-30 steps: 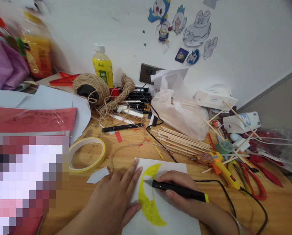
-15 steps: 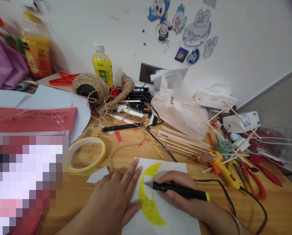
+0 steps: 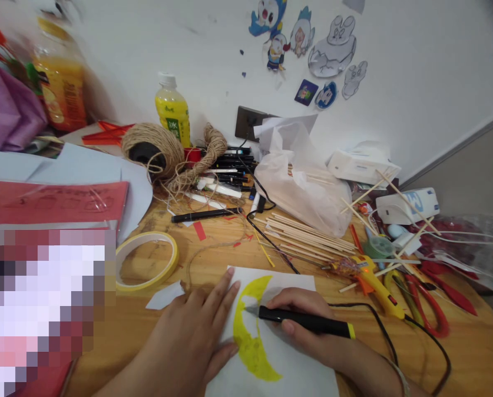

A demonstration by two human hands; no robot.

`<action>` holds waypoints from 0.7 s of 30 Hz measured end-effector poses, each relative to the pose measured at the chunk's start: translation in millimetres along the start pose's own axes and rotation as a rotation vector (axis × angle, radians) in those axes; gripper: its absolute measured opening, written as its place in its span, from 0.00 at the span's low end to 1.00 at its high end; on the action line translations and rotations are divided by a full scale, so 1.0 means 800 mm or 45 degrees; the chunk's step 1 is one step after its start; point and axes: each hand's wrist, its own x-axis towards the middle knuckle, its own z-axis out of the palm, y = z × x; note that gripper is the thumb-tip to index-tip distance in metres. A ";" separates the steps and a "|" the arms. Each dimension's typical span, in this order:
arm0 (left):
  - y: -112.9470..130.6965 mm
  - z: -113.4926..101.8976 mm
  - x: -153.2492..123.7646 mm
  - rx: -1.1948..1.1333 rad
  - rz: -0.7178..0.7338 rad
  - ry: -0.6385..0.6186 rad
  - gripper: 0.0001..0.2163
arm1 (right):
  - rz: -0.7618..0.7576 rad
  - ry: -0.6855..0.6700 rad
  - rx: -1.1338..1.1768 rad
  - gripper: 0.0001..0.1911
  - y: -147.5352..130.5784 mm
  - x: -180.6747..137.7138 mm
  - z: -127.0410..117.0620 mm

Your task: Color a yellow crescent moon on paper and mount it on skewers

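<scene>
A white sheet of paper lies on the wooden table and bears a yellow crescent moon, with a white patch left in its middle. My right hand grips a black marker with a yellow end cap. The marker's tip rests at the white patch, near the crescent's inner upper part. My left hand lies flat on the sheet's left edge, fingers stretched out and apart, its thumb beside the crescent. It holds nothing.
A roll of yellow tape and a paper scrap lie left of the sheet. Wooden sticks, a yellow glue gun with its cable, and red-handled pliers are to the right. Behind are twine, markers and a bottle.
The marker tip has shifted very slightly within the white patch. Both hands and the paper stay in nearly the same place.
</scene>
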 end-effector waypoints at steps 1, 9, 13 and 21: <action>0.000 0.001 0.000 0.002 0.000 0.003 0.30 | 0.004 0.009 0.003 0.17 0.000 0.000 0.000; 0.000 0.000 0.000 0.001 0.005 0.000 0.30 | 0.011 0.038 0.030 0.17 -0.001 0.002 0.000; 0.001 -0.001 0.001 -0.011 0.001 0.008 0.30 | -0.011 0.021 0.042 0.16 -0.002 0.001 0.000; 0.001 0.006 -0.001 0.005 0.005 0.014 0.30 | -0.049 0.080 0.008 0.12 -0.002 0.000 0.000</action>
